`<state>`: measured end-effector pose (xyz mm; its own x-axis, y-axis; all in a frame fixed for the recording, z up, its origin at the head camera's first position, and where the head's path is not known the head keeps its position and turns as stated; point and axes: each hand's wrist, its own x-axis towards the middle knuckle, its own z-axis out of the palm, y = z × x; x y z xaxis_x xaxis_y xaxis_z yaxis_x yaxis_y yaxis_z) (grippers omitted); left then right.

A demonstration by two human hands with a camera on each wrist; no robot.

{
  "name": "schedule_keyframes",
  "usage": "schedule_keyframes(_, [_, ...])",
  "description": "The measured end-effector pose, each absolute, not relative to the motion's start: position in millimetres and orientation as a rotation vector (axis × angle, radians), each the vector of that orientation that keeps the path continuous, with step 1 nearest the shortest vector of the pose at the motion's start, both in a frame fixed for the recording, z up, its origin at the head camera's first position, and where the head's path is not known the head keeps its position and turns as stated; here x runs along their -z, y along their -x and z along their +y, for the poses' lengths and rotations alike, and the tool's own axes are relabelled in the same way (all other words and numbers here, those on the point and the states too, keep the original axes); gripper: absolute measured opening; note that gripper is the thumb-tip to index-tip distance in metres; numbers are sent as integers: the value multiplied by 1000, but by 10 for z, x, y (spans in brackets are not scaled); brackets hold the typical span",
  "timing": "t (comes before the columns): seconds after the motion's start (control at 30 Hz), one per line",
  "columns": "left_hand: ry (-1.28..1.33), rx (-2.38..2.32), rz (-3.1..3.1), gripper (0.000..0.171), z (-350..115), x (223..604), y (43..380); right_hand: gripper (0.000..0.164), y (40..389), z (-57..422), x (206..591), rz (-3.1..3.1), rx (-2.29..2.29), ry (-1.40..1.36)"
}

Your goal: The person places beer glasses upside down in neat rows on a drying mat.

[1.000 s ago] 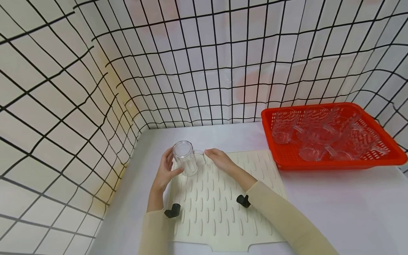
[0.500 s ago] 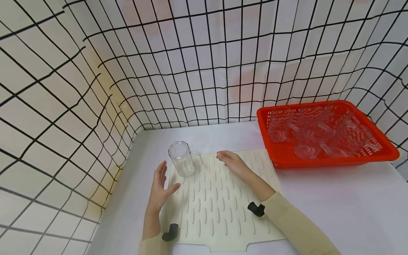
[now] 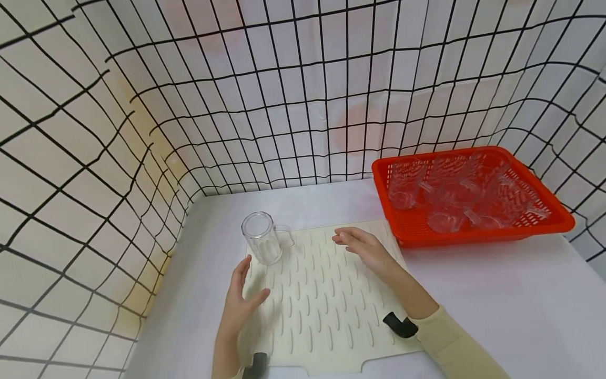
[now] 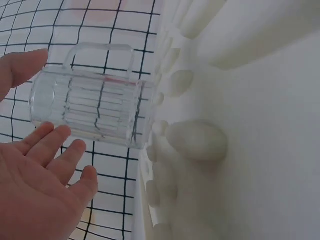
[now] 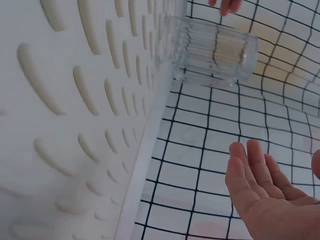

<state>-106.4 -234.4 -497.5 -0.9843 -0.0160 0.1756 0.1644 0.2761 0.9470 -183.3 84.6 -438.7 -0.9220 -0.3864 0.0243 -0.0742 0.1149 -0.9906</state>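
Note:
A clear glass mug (image 3: pixel 265 242) stands on the far left corner of a cream ridged drying mat (image 3: pixel 326 300), its handle pointing right. My left hand (image 3: pixel 240 305) is just in front of the mug, thumb and fingers spread apart and holding nothing. In the left wrist view the mug (image 4: pixel 92 105) shows sideways beyond the fingertips, with a gap between. My right hand (image 3: pixel 366 250) hovers over the mat's far right part, fingers straight and nothing in it. The right wrist view has this hand (image 5: pixel 270 190) well apart from the mug (image 5: pixel 215 52).
A red plastic basket (image 3: pixel 478 239) with several clear glass mugs (image 3: pixel 456 197) lying in it stands at the back right of the white table (image 3: pixel 478 295). Black wire mesh (image 3: pixel 312 100) rises along the back and both sides.
Both hands have let go of the mug and drawn away: the left toward the front, the right to the right. The mug stays on the mat. The head view has shifted slightly.

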Motion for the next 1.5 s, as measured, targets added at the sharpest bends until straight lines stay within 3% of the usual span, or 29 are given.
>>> schedule_keyframes(0.6, [19, 1564, -2742, 71, -2305, 4883, 812, 38, 1504, 1727, 4234, 2335, 2081, 348])
schedule_keyframes(0.9, [114, 1374, -2968, 88, -2289, 4970, 721, 30, 1378, 2138, 4183, 2425, 2158, 362])
schedule_keyframes(1.27, [254, 1000, -3078, 105, -2303, 5052, 594, 34, 1423, 2434, 4159, 2519, 2145, 107])
schedule_keyframes(1.5, [160, 1074, -3113, 108, -2362, 5104, 507, 57, 1634, 2577, 4219, 3034, 1677, -196])
